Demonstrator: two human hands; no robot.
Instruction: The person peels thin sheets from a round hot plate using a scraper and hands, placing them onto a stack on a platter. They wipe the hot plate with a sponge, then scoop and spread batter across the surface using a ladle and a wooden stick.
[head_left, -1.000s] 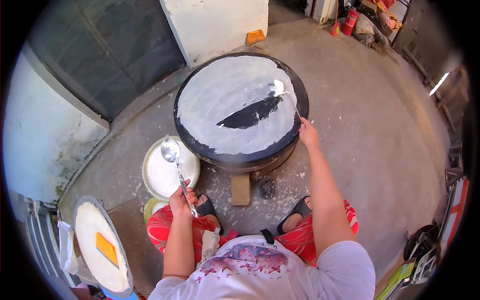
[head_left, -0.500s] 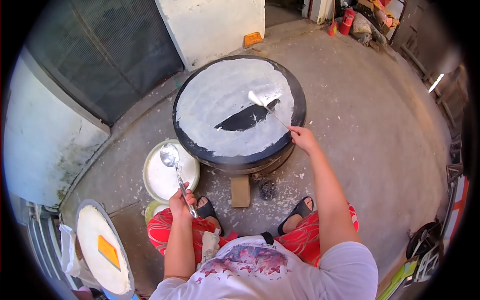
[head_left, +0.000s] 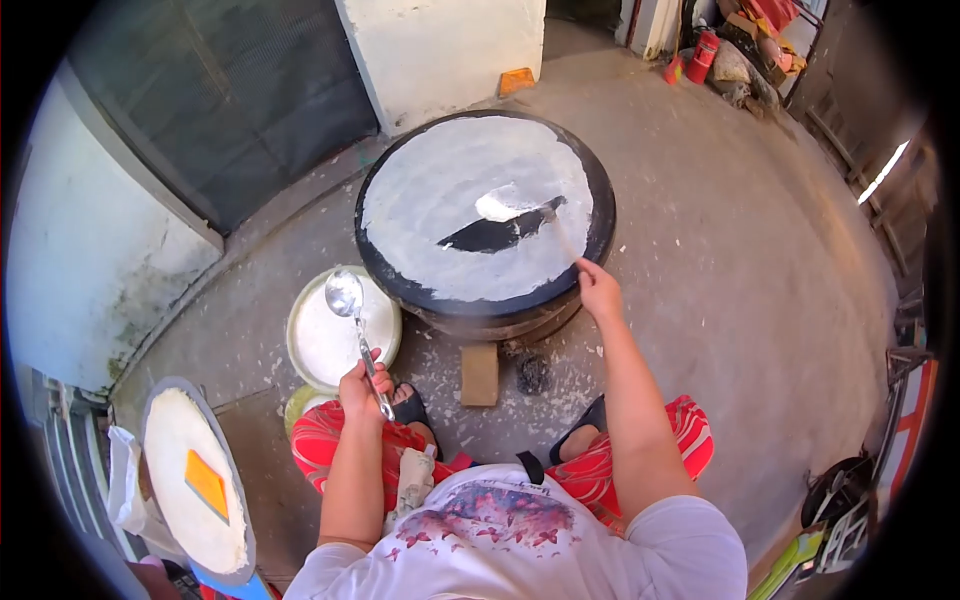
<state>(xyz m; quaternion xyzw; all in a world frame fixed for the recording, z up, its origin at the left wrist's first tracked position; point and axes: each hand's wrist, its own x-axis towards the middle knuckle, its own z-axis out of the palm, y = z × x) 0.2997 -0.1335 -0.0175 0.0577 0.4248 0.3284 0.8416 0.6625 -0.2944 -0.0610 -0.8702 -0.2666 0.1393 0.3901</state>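
Observation:
A large round black griddle point(head_left: 603, 205) stands before me, mostly covered by a thin pale layer of batter point(head_left: 430, 190). A narrow dark gap point(head_left: 492, 235) shows the bare surface, with a thicker white blob of batter point(head_left: 497, 207) along its far edge. My right hand point(head_left: 598, 290) is closed on the thin handle of a spreader point(head_left: 563, 235), whose blurred head is over the gap's right end. My left hand point(head_left: 364, 386) grips a metal ladle point(head_left: 344, 293), its bowl above a round tub point(head_left: 293, 335) of white batter.
At lower left, a round board point(head_left: 247, 520) carries a pale round sheet point(head_left: 180, 450) with an orange scraper point(head_left: 206, 484) on it. A brick-like block point(head_left: 479, 375) lies at the griddle's base. A red canister point(head_left: 703, 57) and piled sacks stand at back right.
The spreader's head has moved right, off the white blob, and is now blurred. The ladle remains over the tub. My view has shifted slightly.

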